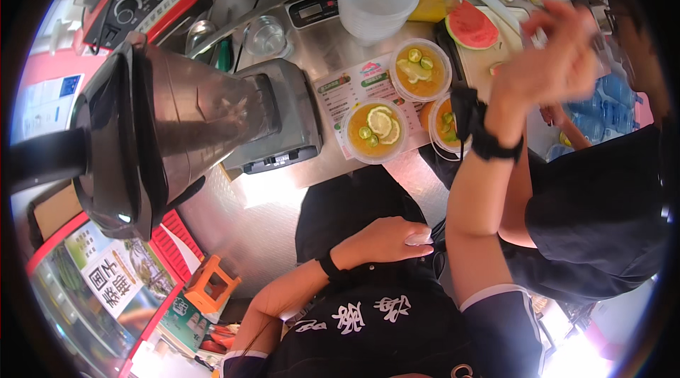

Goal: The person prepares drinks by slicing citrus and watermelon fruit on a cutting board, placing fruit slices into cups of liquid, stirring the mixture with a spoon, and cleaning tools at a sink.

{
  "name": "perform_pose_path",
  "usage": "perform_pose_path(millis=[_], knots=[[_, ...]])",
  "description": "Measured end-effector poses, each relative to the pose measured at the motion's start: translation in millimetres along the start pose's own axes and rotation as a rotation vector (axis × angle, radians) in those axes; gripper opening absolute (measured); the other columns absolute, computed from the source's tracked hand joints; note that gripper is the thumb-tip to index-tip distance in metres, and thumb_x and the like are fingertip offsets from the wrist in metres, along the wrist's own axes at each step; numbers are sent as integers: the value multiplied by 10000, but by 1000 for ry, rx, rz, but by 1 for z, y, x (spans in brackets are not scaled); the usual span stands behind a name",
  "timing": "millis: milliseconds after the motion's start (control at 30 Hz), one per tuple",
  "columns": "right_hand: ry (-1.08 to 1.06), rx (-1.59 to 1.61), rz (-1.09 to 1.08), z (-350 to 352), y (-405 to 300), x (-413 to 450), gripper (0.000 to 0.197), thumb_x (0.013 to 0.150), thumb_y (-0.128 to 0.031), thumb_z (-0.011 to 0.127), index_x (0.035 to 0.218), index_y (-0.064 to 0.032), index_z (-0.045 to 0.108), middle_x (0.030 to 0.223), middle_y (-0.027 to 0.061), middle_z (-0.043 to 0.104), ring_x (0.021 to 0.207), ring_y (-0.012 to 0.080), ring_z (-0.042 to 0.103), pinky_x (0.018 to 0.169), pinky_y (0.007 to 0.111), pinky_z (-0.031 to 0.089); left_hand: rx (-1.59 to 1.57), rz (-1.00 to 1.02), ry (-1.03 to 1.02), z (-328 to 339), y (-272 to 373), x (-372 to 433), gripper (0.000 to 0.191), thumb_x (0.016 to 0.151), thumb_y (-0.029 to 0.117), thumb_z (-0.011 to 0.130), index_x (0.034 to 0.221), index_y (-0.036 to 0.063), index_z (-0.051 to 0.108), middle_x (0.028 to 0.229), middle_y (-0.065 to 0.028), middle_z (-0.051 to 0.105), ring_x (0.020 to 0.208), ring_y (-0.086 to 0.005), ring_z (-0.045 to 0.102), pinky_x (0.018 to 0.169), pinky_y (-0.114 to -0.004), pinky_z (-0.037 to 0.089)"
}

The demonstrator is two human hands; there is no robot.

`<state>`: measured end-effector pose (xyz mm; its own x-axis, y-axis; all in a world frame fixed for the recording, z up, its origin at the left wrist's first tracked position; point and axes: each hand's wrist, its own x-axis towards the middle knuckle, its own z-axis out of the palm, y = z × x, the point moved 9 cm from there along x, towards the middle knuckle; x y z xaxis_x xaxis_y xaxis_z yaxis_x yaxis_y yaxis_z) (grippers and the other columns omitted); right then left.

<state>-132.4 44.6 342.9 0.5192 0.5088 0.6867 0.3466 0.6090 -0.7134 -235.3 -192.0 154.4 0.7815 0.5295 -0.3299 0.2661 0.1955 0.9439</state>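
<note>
My left hand (385,241) rests at my waist in front of the black apron (350,346). Between its fingers is a small whitish, translucent scrap (419,237). My right hand (558,54) is raised over the cutting board (481,59) and blurred, so its grip cannot be made out. A cut watermelon piece (472,24) lies on that board. Two clear plastic tubs of orange drink, a front one (374,131) with lemon slices and halved small limes and a back one (421,70), stand on a printed menu sheet (340,93). My right wrist partly covers a third tub (443,123).
A large blender (212,107) takes up the counter's left side. Behind are a glass cup (267,38), a digital scale (313,8) and stacked clear containers (377,0). At right stands another person in black (600,208), close to my right arm. Below left is an orange stool (212,285).
</note>
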Motion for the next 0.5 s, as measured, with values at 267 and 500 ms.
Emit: perform_pose_path(millis=[267,500], knots=[[-379,132,-60,-62,-102,-65,491,948,-421,439,794,36,534,502,87,461,430,166,400,439,263,348,72,-108,68,-31,-40,-21,342,886,317,552,739,17,622,772,-172,637,725,-349,614,656,-378,474],[-945,36,123,-27,-68,-134,258,811,-196,621,788,60,601,574,106,515,496,237,514,469,301,382,-346,-196,355,-103,-101,-64,227,885,80,426,1087,84,530,762,-26,605,716,-109,553,690,-251,446]])
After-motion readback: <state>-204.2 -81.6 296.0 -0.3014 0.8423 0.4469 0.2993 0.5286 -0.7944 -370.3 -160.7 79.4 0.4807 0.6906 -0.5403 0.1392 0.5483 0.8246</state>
